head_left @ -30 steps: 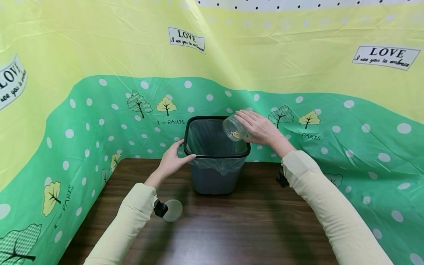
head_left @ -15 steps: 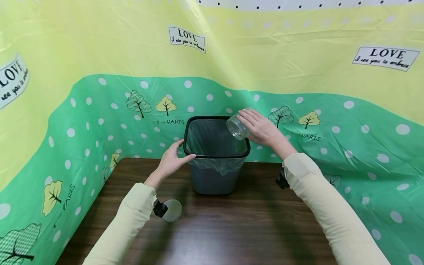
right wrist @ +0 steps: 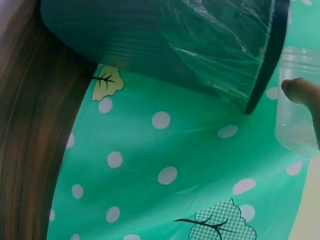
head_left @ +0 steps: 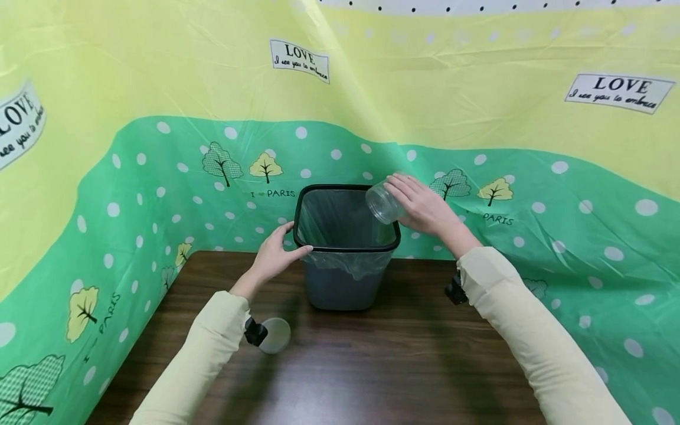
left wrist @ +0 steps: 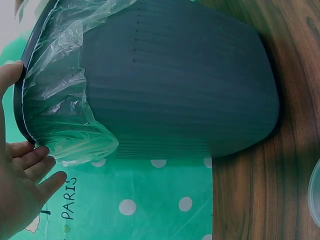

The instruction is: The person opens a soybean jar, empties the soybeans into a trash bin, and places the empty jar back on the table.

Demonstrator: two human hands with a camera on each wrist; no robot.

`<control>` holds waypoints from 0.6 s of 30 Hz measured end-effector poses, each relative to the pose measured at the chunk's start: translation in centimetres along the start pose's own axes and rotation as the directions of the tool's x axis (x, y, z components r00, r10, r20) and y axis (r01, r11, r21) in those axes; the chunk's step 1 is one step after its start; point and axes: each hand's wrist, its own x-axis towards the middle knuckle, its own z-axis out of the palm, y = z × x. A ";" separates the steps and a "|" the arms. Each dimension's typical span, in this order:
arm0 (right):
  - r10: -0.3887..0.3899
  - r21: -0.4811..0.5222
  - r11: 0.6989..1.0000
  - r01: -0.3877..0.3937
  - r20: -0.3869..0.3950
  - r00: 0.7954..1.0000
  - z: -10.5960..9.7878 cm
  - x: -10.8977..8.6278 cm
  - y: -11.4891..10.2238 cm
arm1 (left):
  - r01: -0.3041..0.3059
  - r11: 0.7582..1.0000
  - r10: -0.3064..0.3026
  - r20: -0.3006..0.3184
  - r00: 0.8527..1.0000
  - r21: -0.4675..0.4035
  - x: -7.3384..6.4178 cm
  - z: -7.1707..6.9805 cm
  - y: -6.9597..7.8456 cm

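My right hand (head_left: 418,205) grips a clear plastic jar (head_left: 381,203) and holds it tilted over the right side of the trash can (head_left: 340,289), mouth toward the inside. No pieces show in the jar. In the right wrist view the thumb (right wrist: 300,91) lies on the jar's wall, while the other fingers are out of view. At the can's front left corner, my left hand (head_left: 272,258) touches the black rim (left wrist: 20,107) with thumb and fingers spread and nearly straight. A thin clear bag (left wrist: 60,95) lines the can and folds down over its outside.
A round translucent lid (head_left: 275,336) lies on the dark wood table (head_left: 361,366), beside my left wrist and its black camera (head_left: 255,332). Close behind the can hangs a green and yellow printed cloth (head_left: 340,136), which also runs along the left and right sides.
Small yellow round pieces lay in the jar a second ago, then only a few, and now none show. The jar has shifted slightly right; my left hand stays on the rim.
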 end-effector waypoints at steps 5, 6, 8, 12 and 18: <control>0.101 0.021 0.995 -0.099 -0.069 0.993 -1.1 -1.2 0.3 | -0.002 1.000 0.002 0.000 1.000 0.004 0.0 -0.1 -0.1; 0.135 0.036 0.991 -0.132 -0.076 0.988 -1.3 -1.6 0.3 | -0.001 1.000 0.001 0.000 1.000 0.005 0.0 -0.1 -0.1; 0.218 0.078 0.974 -0.212 -0.080 0.973 -1.9 -2.6 0.1 | 0.003 1.000 -0.003 0.000 1.000 0.003 0.0 -0.1 -0.2; 0.424 0.173 0.896 -0.409 -0.058 0.904 -2.8 -5.1 -0.8 | 0.007 1.000 -0.007 -0.004 1.000 0.004 0.0 -0.1 -0.2; 0.681 0.364 0.694 -0.620 -0.053 0.731 -2.2 -10.0 -3.1 | 0.003 1.000 -0.003 -0.006 1.000 0.008 0.0 0.0 0.0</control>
